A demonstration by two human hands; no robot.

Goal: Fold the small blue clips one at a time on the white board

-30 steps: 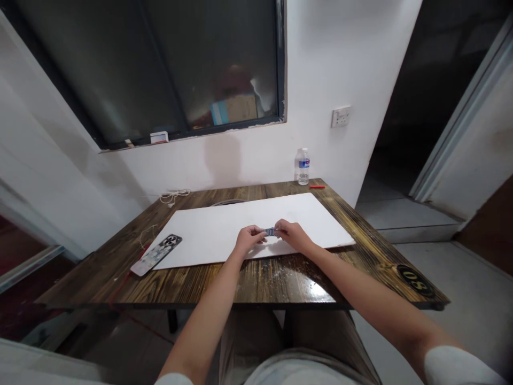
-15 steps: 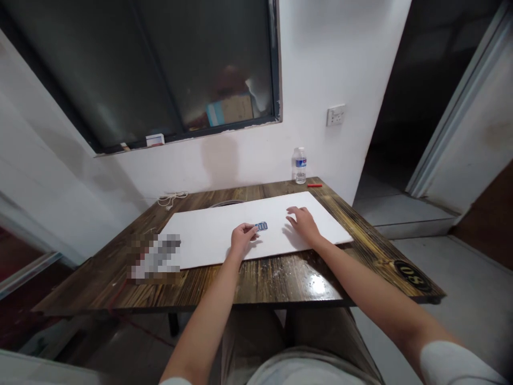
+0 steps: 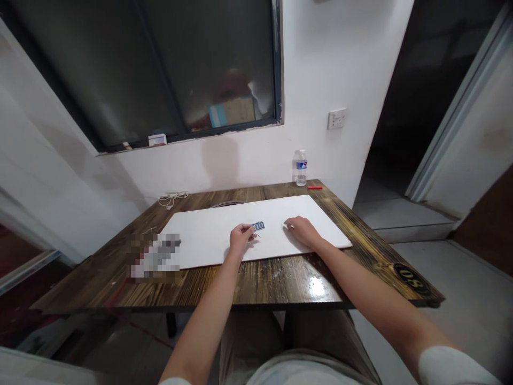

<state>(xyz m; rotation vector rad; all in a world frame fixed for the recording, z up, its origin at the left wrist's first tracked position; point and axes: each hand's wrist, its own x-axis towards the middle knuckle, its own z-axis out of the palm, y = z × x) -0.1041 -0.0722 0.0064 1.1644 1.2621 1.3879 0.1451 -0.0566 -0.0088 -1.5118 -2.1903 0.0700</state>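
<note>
My left hand [image 3: 239,238] is closed, its thumb and fingers pinching a small blue card [image 3: 258,225] printed with several pale rounded panels. Just below the card a short thin sliver [image 3: 257,235] shows by the fingertips; I cannot make out what it is. To the right, my right hand [image 3: 302,231] is low over the white board [image 3: 208,235], fingers bent and tips together. By those fingertips is a faint pale outline [image 3: 282,226], too small to name. Both hands are above the board, apart from each other.
The board lies on a dark wooden table [image 3: 276,283]. Toward the back are a water bottle [image 3: 301,168], a red pen-like stick [image 3: 315,187] and a coiled white cord [image 3: 172,199]. A blurred patch [image 3: 156,259] covers something at the left. A wall with a window stands behind.
My right hand has come down toward the board and its spread fingers have drawn together. My left hand keeps the blue card, shifted slightly left and tilted a little.
</note>
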